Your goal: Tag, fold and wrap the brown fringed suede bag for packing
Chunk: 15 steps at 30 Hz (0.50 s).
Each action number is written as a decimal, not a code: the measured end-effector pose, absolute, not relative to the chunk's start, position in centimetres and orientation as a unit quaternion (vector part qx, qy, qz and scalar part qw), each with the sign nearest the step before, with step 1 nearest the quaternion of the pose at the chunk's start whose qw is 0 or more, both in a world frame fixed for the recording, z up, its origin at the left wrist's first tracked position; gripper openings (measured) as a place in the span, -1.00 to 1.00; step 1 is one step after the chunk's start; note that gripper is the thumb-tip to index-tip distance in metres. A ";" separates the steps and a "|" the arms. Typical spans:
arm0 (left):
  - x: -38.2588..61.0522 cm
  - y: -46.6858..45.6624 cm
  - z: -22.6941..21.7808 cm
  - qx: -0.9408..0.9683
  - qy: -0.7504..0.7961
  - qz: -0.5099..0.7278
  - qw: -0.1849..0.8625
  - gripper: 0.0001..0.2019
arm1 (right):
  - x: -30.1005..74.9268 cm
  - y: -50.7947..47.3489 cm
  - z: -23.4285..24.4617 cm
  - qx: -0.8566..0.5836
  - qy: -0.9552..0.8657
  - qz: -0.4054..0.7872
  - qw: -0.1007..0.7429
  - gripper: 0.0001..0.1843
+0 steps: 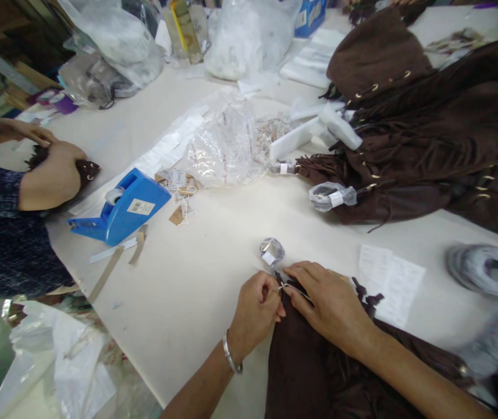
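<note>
A dark brown suede-like bag lies at the front edge of the table, under both hands. At its upper edge my left hand is closed in a pinch on a thin white string. My right hand rests across the bag from the right, its thumb and fingers gripping the edge beside the string. Just beyond the fingertips lies a strap end wrapped in clear plastic with a white label. Dark fringe knots stick out past my right wrist.
More brown fringed bags pile up at the right. A blue tape dispenser, a clear plastic bag and string tags lie left of centre. White paper and a plastic-wrapped coil sit at right. Another person's arm reaches in at left.
</note>
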<state>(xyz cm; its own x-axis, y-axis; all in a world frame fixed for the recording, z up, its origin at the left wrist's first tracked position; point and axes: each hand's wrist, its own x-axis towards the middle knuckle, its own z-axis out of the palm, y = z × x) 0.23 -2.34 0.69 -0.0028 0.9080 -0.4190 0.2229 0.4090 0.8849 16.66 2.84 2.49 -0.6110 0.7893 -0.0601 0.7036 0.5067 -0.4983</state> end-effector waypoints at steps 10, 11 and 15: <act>-0.4 -1.3 0.3 0.622 0.628 0.200 0.422 -0.84 | 16.1 2.3 2.9 -0.431 -0.877 0.197 0.080 -0.73; -0.5 -1.2 0.3 0.628 0.624 0.197 0.422 -0.84 | 16.2 2.3 2.9 -0.427 -0.879 0.196 0.085 -0.68; -0.5 -1.0 0.3 0.731 0.606 0.148 0.278 -0.70 | 16.2 2.6 2.9 -0.406 -0.891 0.184 0.081 -0.54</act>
